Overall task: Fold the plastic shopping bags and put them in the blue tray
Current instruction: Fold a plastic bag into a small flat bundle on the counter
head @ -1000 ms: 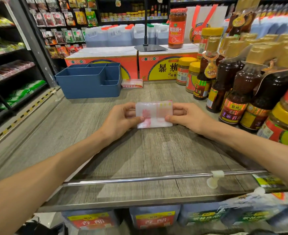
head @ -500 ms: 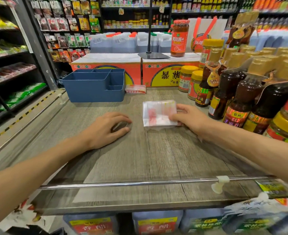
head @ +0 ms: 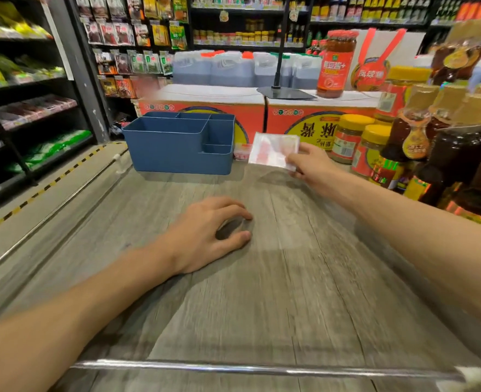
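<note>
Folded bag (head: 273, 150) is sitting up in the air at about 1 o'clock from the middle of the counter (head: 262, 292). It is white with red marks on it, and it is folded into a small flat square. The right hand (head: 308, 165) is pinching it at its right edge, so that grip is grasping the bag. The bag is not touching the counter. It is hanging just to the right of the blue tray (head: 177, 145), near the tray's right wall but not inside it.

The blue tray is standing on the counter at 11 o'clock. It has one big part and some smaller parts along the back and right side. I cannot tell if anything is lying inside.

A second folded bag (head: 242, 151) is lying on the counter, peeking out between the tray and the held bag.

The left hand (head: 208, 236) is resting on the counter near the middle. Its fingers are bent a little and its fingertips are touching the wood. That grip is loose and is holding nothing.

Brown bottles (head: 460, 154) and jars (head: 349, 137) with yellow lids are standing at 3 o'clock. Orange boxes (head: 304, 120) are sitting behind the tray at 12 o'clock, with a tall red jar (head: 336, 63) on top. A shiny rail (head: 233, 368) is running along the near edge at 6 o'clock.
</note>
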